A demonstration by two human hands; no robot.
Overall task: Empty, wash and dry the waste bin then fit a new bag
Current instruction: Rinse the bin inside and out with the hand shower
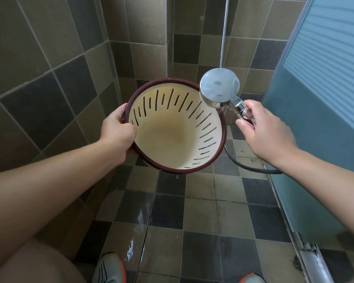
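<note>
You are standing in a shower corner walled with square tan and dark grey ceramic tiles [55,58], and the checkered tile floor [202,211] below you shows wet, shiny streaks. A frosted blue-green glass panel [319,99] rises along your right side, with a metal track at its foot.

Held in the air above the floor, at the middle of your view, is the round cream plastic waste bin with a dark maroon rim and slotted wall [172,131]. It is tipped so that its open mouth faces you, and you look straight down onto its brownish, stained bottom. It holds no bag.

Your left hand [117,133] grasps the bin by the left side of its rim: the thumb lies inside against the cream wall and the fingers curl round the outside of the maroon edge.

Just above the bin's upper right rim hangs the round chrome shower head [219,87], its back turned toward you. Your right hand [266,131] grasps its chrome handle, with the thumb and fingers closing round it near a small round button. A dark hose [245,166] loops from below your right hand, under your wrist, toward the glass panel, and a silvery metal hose [224,33] runs up the wall behind the shower head.

At the bottom edge you can see the toes of your grey shoes with orange trim [108,268].
</note>
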